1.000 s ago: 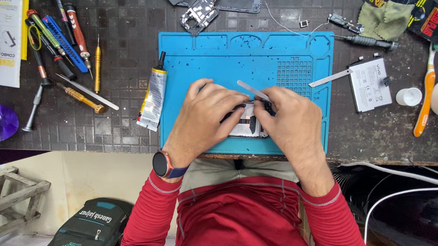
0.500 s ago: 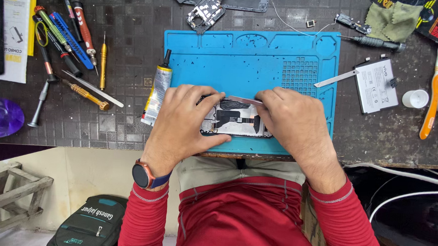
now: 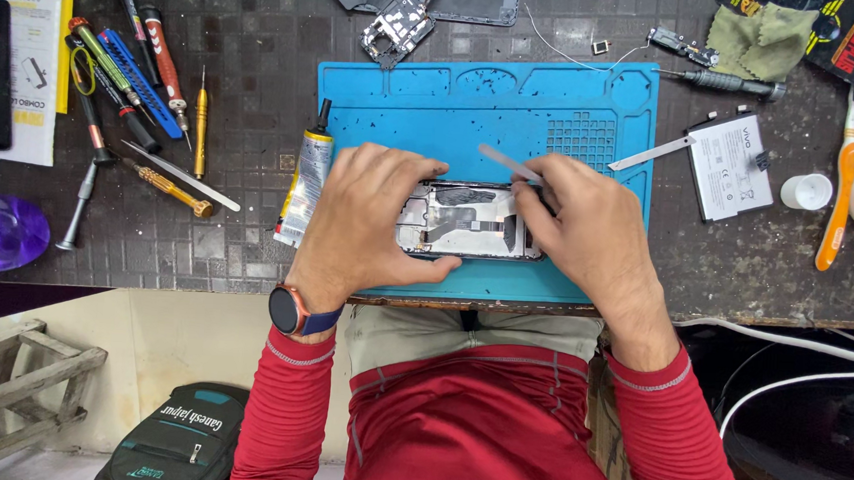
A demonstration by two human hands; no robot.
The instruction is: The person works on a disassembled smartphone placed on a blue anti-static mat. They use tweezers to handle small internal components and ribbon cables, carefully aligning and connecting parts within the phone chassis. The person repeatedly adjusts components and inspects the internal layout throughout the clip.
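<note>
Two hands meet at the middle of the frame, and we go from the big things down. Our bench [image 3: 203, 248], dark and tiled, fills the upper half; on it lies the blue work mat [image 3: 472, 116], and near its lower edge lies the opened phone [image 3: 472, 221], back cover off, silver inner plates and a dark ribbon bared. We judge the work well past opening: a flat battery [image 3: 731, 166] sits off the mat at upper right and a small circuit board [image 3: 396, 24] lies above it, so parts are already out, while the frame is not yet stripped or closed.

Our left hand [image 3: 365, 217] clamps the phone's left end, fingers over the top edge and thumb under the lower edge. Our right hand [image 3: 588, 229] covers the right end, its grip pinched together on thin metal tweezers [image 3: 509, 163] that slant up to the left over the mat. So the phone lies between both grips, touching each. A glue tube [image 3: 306, 177] stands just beside the left hand, with screwdrivers [image 3: 135, 49] at upper left.
</note>
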